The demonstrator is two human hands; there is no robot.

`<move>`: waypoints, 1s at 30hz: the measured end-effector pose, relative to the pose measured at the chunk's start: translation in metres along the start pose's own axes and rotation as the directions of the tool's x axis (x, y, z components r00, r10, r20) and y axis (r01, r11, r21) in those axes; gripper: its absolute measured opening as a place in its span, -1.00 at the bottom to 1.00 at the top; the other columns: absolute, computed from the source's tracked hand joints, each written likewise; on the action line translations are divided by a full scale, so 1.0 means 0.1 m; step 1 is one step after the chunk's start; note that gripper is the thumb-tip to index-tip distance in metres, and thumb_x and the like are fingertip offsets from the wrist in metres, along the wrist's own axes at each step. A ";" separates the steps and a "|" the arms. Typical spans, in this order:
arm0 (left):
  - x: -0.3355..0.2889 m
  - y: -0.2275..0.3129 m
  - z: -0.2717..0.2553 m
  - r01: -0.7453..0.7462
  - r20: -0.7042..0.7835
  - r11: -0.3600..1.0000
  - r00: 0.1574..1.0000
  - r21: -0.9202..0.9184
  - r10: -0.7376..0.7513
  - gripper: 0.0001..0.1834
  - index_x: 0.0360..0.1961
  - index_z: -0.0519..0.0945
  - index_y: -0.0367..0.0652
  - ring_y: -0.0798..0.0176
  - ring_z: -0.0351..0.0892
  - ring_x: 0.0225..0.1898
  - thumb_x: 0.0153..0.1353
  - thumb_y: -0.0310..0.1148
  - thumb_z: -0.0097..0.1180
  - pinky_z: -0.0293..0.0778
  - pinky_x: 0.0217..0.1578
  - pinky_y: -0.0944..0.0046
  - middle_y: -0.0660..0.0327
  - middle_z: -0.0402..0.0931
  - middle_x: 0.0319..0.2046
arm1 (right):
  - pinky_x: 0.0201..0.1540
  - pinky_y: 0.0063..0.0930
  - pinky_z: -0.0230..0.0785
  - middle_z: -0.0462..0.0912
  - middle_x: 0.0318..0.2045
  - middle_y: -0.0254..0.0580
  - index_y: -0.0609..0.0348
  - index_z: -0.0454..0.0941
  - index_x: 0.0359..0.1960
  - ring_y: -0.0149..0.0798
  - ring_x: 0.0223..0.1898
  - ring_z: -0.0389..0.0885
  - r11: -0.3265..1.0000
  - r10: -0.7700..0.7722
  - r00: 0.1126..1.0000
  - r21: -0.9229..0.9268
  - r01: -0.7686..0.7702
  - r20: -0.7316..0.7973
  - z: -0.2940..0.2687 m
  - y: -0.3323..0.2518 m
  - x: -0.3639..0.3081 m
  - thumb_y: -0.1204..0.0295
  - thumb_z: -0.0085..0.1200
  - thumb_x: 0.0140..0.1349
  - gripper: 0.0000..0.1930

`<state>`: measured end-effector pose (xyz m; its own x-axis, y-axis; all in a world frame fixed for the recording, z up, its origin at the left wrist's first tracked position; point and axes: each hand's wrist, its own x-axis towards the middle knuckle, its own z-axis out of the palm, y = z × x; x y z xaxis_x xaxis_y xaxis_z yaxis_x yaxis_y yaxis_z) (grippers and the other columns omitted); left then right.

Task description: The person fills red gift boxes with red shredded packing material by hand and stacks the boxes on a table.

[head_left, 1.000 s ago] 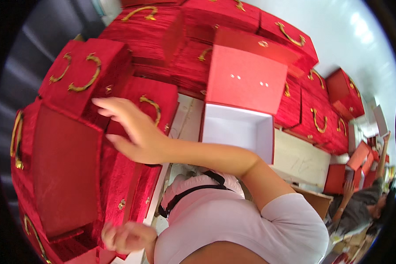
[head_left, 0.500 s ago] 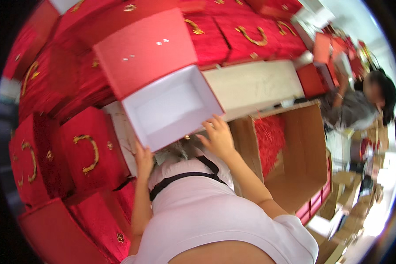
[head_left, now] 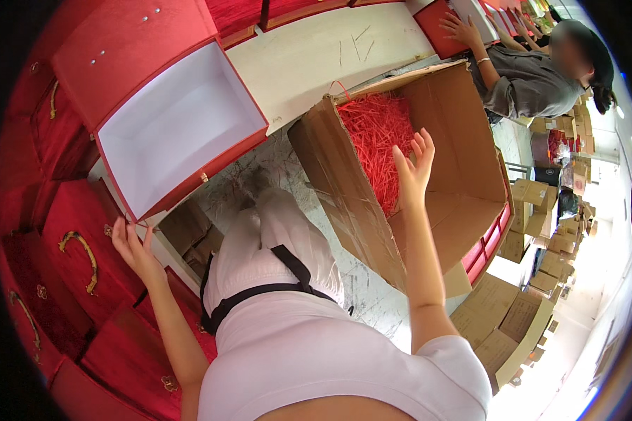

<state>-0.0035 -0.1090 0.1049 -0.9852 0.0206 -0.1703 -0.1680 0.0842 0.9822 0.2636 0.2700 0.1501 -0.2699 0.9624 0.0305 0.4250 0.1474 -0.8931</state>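
An open red gift box (head_left: 184, 126) with a white inside stands on a pale table, its red lid (head_left: 130, 42) tipped back. My left hand (head_left: 137, 251) is at the box's near left corner, fingers apart; whether a fingertip touches the corner is hard to tell. To the right, a tall cardboard carton (head_left: 347, 189) holds red shredded paper (head_left: 378, 144) on its left side. Over the carton reaches my right hand (head_left: 415, 168), fingers spread and nothing in it, in front of the paper's right edge.
Red boxes with gold handles (head_left: 79, 261) crowd the left side. The pale tabletop (head_left: 323, 63) runs behind the carton. At the upper right a person (head_left: 534, 81) in a grey top handles a red box (head_left: 446, 28). Stacked cardboard boxes (head_left: 502, 323) stand at the right.
My right hand has left the gift box's front edge and moved right, over the carton. The left hand stays by the box's near left corner. The view has swung toward the right.
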 end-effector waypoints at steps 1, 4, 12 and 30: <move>-0.09 -0.01 -0.03 0.003 -0.015 1.000 1.000 0.021 -0.002 -0.61 0.10 0.23 -0.19 0.23 0.28 0.07 0.28 -0.31 -0.13 0.39 0.00 0.17 0.16 0.17 0.11 | 0.18 -0.19 0.04 0.12 0.20 0.00 0.08 0.01 0.24 -0.09 0.23 0.09 0.996 0.025 0.998 -0.090 -0.020 0.058 -0.10 0.42 0.21 0.24 0.24 -0.02 -0.18; -0.29 0.00 -0.19 0.052 -0.021 0.994 0.999 0.093 -0.050 -0.67 0.04 0.28 -0.18 0.27 0.31 0.03 0.28 -0.34 -0.13 0.38 -0.05 0.25 0.21 0.21 0.09 | 0.25 -0.05 -0.09 -0.25 0.27 0.24 -0.07 -0.31 0.32 0.13 0.30 -0.17 0.853 0.358 0.902 -0.477 -0.211 0.242 -0.24 1.49 0.68 -0.06 0.32 -0.24 0.19; -0.59 0.05 -0.52 0.067 -0.022 0.936 0.998 0.346 -0.063 -0.70 0.03 0.29 -0.13 0.36 0.38 -0.08 0.27 -0.40 -0.14 0.38 -0.15 0.39 0.25 0.28 0.06 | 0.16 0.34 -0.26 -0.32 0.34 -0.16 -0.27 -0.45 0.31 0.02 0.33 -0.25 0.493 0.851 0.287 -0.480 -0.725 0.440 0.36 2.56 0.99 -0.25 0.16 -0.20 0.18; -0.51 0.31 1.16 -0.121 0.567 0.987 0.822 0.102 0.042 -0.80 -0.12 0.37 -0.23 0.42 0.44 -0.29 0.21 -0.55 -0.12 0.35 -0.26 0.44 0.22 0.40 -0.18 | -0.14 -0.47 0.36 0.54 -0.15 -0.32 0.22 0.41 -0.01 -0.41 -0.18 0.49 0.909 0.211 0.719 0.139 -0.394 0.662 -0.63 2.03 0.40 0.61 0.10 0.02 -0.58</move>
<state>0.0457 0.0077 0.1345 -0.7976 0.5858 -0.1438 -0.0432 0.1823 0.9823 0.3929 0.3530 -0.0017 -0.6763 0.5724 -0.4637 0.3728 -0.2770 -0.8856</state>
